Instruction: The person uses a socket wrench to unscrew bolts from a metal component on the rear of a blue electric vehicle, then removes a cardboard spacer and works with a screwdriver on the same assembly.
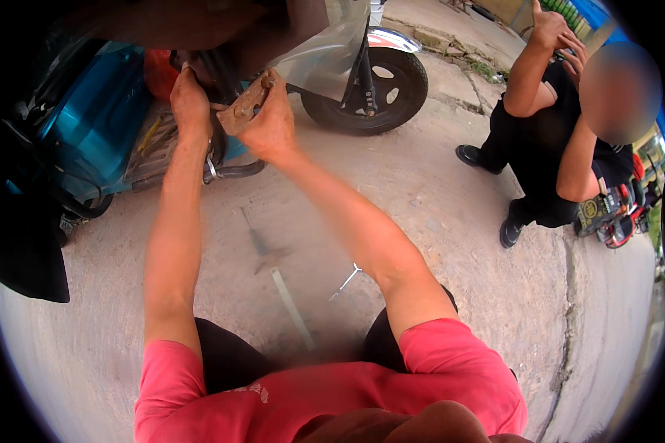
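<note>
My right hand [273, 129] is closed on a rusty brown metal bracket [244, 103] and holds it up against the underside of a blue scooter [96, 118]. My left hand [190, 103] reaches into the dark gap in the scooter's body right beside the bracket, its fingers curled on a part there that I cannot make out. Both forearms stretch forward from my red sleeves.
The scooter's front wheel [380, 88] stands on the concrete ahead. A long metal tool [292, 310] and a small Y-shaped wrench [345, 282] lie on the ground between my knees. A person in black [547, 148] crouches at the right, near red machines [617, 214].
</note>
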Available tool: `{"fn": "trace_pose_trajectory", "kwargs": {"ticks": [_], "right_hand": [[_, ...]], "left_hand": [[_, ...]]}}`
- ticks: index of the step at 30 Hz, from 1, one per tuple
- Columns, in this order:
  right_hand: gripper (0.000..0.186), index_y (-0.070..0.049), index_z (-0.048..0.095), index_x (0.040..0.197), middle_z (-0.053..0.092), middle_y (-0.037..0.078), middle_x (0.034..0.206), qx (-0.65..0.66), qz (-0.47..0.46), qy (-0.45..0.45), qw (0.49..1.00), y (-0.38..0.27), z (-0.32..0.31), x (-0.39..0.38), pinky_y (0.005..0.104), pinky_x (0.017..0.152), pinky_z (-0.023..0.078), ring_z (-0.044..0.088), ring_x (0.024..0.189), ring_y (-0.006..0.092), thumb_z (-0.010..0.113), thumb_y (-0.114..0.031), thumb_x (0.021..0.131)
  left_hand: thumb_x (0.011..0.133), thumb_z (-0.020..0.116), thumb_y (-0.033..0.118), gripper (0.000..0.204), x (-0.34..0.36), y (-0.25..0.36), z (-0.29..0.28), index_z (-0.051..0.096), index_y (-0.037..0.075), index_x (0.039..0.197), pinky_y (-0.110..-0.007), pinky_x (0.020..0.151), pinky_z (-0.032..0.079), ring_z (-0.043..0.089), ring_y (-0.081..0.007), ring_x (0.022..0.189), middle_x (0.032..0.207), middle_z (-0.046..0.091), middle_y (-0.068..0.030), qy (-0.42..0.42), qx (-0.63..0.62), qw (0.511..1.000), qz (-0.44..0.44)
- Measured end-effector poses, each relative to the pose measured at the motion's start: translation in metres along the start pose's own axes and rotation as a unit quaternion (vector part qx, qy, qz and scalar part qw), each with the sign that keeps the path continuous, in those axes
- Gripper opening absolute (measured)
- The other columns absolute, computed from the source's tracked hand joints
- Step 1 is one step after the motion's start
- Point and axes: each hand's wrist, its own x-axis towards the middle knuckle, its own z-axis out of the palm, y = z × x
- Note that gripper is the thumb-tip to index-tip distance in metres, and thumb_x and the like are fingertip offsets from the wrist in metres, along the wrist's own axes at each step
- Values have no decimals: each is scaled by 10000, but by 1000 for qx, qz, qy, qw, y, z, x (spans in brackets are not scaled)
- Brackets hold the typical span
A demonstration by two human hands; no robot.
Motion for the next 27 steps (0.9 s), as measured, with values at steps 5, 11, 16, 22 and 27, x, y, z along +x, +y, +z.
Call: {"fn": "trace_pose_trajectory", "kwargs": {"ticks": [5,11,16,22,27], "right_hand": [[1151,64,281,1496,521,264,1396,15,17,-18,1000,-3,-1,-2,446,1060,479,565,1293,389,954,-385,677],[1207,66,269,1520,514,281,1422,22,27,-30,999,-6,-8,-4,452,1073,474,548,1317,416,960,-439,669],[1187,77,279,1512,503,281,1420,20,19,-17,999,-7,-6,-4,462,1052,479,547,1303,426,947,-437,677],[1114,67,288,1494,493,273,1383,4,-7,-1,1000,-3,-5,-6,488,996,497,554,1252,460,919,-406,706],[1113,65,293,1488,503,270,1370,18,-9,5,1000,-5,-2,-5,490,990,500,560,1241,462,920,-416,704]], "left_hand": [[1057,514,394,445,23,-17,-15,669,11,1221,-329,869,542,678,-189,1018,1190,690,-95,-13,-23,1000,8],[1054,518,406,455,34,-28,-21,653,16,1248,-344,872,541,666,-189,1033,1203,679,-85,-17,18,999,38],[1065,502,416,473,40,-30,-21,636,17,1281,-352,917,523,652,-192,1063,1225,671,-82,-13,30,998,59],[1075,467,433,506,46,-31,-32,617,20,1327,-349,924,517,650,-186,1064,1248,667,-84,-49,105,990,86],[1074,461,436,513,40,-28,-30,617,26,1340,-340,920,518,654,-181,1050,1258,667,-90,-57,97,990,86]]}}
